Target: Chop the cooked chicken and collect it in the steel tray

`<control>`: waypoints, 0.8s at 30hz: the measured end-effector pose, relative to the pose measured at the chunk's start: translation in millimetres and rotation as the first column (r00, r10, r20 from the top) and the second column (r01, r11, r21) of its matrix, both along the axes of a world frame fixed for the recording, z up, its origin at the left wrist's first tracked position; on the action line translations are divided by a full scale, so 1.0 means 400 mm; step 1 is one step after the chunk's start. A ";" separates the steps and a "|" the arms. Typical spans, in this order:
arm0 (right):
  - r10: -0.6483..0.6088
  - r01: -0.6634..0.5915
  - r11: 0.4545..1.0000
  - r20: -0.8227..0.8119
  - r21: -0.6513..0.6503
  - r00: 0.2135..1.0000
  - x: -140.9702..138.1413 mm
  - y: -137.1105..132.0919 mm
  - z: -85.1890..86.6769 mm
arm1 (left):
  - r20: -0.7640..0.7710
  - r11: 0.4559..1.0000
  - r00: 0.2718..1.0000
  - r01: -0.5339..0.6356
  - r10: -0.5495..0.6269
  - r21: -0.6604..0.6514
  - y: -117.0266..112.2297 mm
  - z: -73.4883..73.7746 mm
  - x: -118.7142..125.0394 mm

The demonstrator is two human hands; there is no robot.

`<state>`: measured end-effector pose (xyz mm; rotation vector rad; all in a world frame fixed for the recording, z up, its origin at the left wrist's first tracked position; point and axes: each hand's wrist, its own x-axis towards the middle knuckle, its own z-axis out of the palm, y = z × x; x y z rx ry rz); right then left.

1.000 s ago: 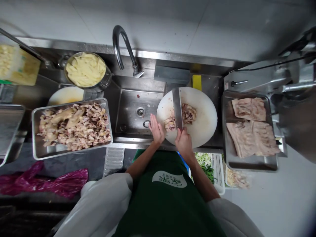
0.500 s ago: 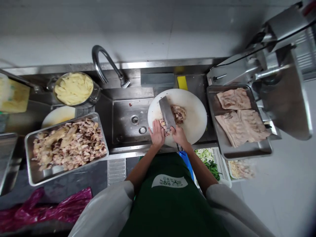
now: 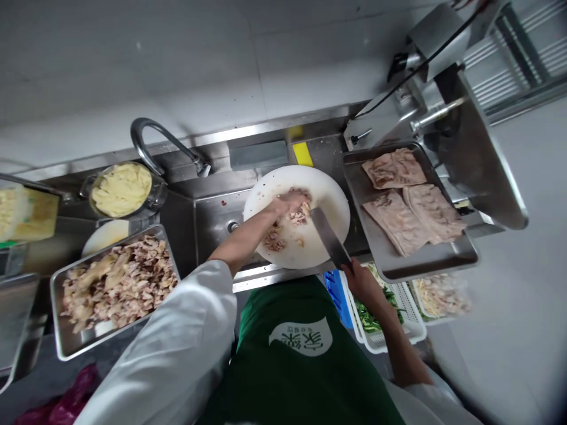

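Note:
My right hand (image 3: pixel 362 284) grips the handle of a cleaver (image 3: pixel 326 235), whose blade is tilted over the right part of a round white cutting board (image 3: pixel 328 192). My left hand (image 3: pixel 293 202) reaches across the board to the meat near its middle; its fingers are blurred and partly hidden. Chopped meat (image 3: pixel 299 217) lies just below that hand, close to the blade tip. More dark scraps of meat (image 3: pixel 274 239) are spread at the board's lower left.
The board sits partly over a steel sink (image 3: pixel 212 218) with a tap (image 3: pixel 148 139). A tray of chopped meat (image 3: pixel 119 283) stands left. On the right, a tray (image 3: pixel 381 260) holds slabs of meat beside a slicing machine (image 3: pixel 482 147). A white basket of cut vegetables (image 3: pixel 411 324) sits below.
The cleaver has swung from upright on the meat to the board's right side, with my right hand lower right. My left hand has moved up and right across the board. The view has tilted.

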<state>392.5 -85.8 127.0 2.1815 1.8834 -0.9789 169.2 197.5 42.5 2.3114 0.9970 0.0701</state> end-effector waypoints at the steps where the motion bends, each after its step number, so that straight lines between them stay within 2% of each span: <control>1: 0.092 -0.093 0.995 -0.016 -0.047 0.996 -0.009 -0.010 0.006 | -0.015 0.998 0.999 0.046 -0.047 -0.044 0.009 0.002 -0.003; 3: 0.258 -0.263 0.959 -0.063 -0.109 0.964 -0.045 -0.020 0.010 | 0.009 0.984 0.993 0.117 -0.117 -0.132 0.020 0.012 -0.009; 4: 0.319 -0.328 0.937 -0.089 -0.117 0.943 -0.071 -0.019 0.006 | 0.053 0.981 0.993 0.111 -0.104 -0.161 0.024 0.020 -0.012; 6: 0.404 -0.420 0.902 -0.147 -0.099 0.903 -0.134 -0.007 -0.014 | 0.166 0.981 0.986 0.013 0.020 -0.194 0.030 0.042 -0.018; 8: 0.442 -0.461 0.884 -0.189 -0.074 0.877 -0.197 0.016 -0.044 | 0.257 0.966 0.951 -0.114 0.174 -0.231 0.033 0.074 -0.030; 10: 0.421 -0.441 0.896 -0.204 -0.061 0.884 -0.247 0.046 -0.076 | 0.311 0.945 0.907 -0.208 0.284 -0.254 0.029 0.118 -0.059; 12: 0.366 -0.384 0.922 -0.214 -0.047 0.906 -0.275 0.078 -0.102 | 0.350 0.936 0.872 -0.280 0.342 -0.215 0.012 0.171 -0.113; 14: 0.302 -0.318 0.947 -0.218 -0.041 0.928 -0.278 0.107 -0.118 | 0.381 0.931 0.850 -0.342 0.365 -0.127 -0.030 0.218 -0.183; 16: 0.232 -0.246 0.968 -0.183 -0.056 0.955 -0.263 0.134 -0.125 | 0.383 0.917 0.839 -0.394 0.386 -0.062 -0.103 0.237 -0.250; 17: 0.197 -0.209 0.976 -0.154 -0.066 0.968 -0.253 0.145 -0.125 | 0.366 0.908 0.838 -0.414 0.405 -0.057 -0.150 0.230 -0.275; 19: 0.144 -0.151 0.985 -0.090 -0.079 0.985 -0.231 0.166 -0.119 | 0.301 0.884 0.833 -0.458 0.464 -0.095 -0.257 0.185 -0.298; 22: 0.121 -0.121 0.989 -0.007 -0.084 0.993 -0.218 0.185 -0.097 | 0.205 0.809 0.784 -0.579 0.586 -0.101 -0.408 0.066 -0.274; 24: 0.125 -0.121 0.989 0.039 -0.082 0.991 -0.226 0.187 -0.080 | 0.252 0.717 0.691 -0.697 0.678 -0.019 -0.478 -0.011 -0.247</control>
